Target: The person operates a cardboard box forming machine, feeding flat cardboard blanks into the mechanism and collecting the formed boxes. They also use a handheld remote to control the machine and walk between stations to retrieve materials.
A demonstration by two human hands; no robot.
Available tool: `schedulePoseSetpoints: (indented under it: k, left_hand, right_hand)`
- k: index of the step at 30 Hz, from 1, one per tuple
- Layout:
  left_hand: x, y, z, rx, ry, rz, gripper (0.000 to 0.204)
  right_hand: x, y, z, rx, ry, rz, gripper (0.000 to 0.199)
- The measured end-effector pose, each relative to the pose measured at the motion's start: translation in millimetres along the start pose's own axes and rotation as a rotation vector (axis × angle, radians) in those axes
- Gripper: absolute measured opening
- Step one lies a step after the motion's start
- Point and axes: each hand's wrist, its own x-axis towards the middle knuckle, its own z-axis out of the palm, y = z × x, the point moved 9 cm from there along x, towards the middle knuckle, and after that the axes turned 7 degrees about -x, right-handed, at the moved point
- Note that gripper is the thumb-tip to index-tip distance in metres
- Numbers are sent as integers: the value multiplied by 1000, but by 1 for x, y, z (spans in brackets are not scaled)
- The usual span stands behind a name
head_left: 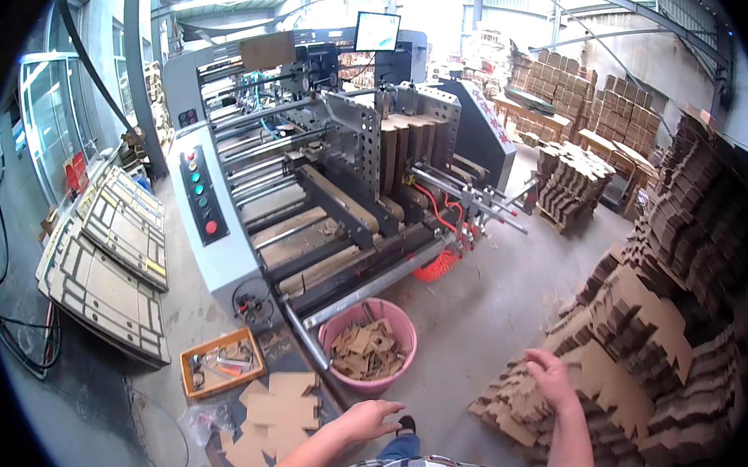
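My left hand [371, 418] reaches across in front of my body, its fingers stretched out and holding nothing. Below it show my shoe and trouser leg. Over the near edge of a stack of die-cut brown cardboard blanks [614, 381] hovers my right hand [549, 379], fingers loosely bent and apart, with nothing visible in them; whether it touches the stack I cannot tell. Ahead of my left hand stands a pink tub [411, 352] with cardboard scraps [365, 351]. Several flat cardboard pieces [282, 413] lie to the left of that hand.
A large carton-folding machine [338, 210] fills the middle, with a button panel [200, 193] and a screen [376, 32]. An orange crate of tools [223, 363] sits front left. Die boards [104, 283] lean at the left wall. Tall cardboard piles [706, 202] line the right.
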Motion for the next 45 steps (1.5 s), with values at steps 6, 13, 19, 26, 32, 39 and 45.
schedulePoseSetpoints:
  k: [6,13,19,26,32,39,45]
  left_hand:
    - [165,-9,-91,-26,156,88,46]
    - [272,-43,-151,-72,216,73,45]
    - [287,-86,-213,-55,504,-221,44]
    - [369,-103,-237,-242,668,-459,45]
    - [420,-116,-264,-110,631,-543,47]
    - [427,-151,-310,-166,688,-577,45]
    - [459,-188,-354,-117,631,-515,43]
  right_hand:
    - [138,-34,40,-280,-373,-187,24]
    - [308,-135,1,-289,-339,-416,27]
    - [472,-172,14,-368,-394,-716,23]
    - [670,-139,72,-269,-539,-686,26]
    - [812,-92,151,-214,-508,-626,27]
    - [870,-158,244,-144,-415,-925,35]
    - [952,-207,347,-438,-435,-808,42]
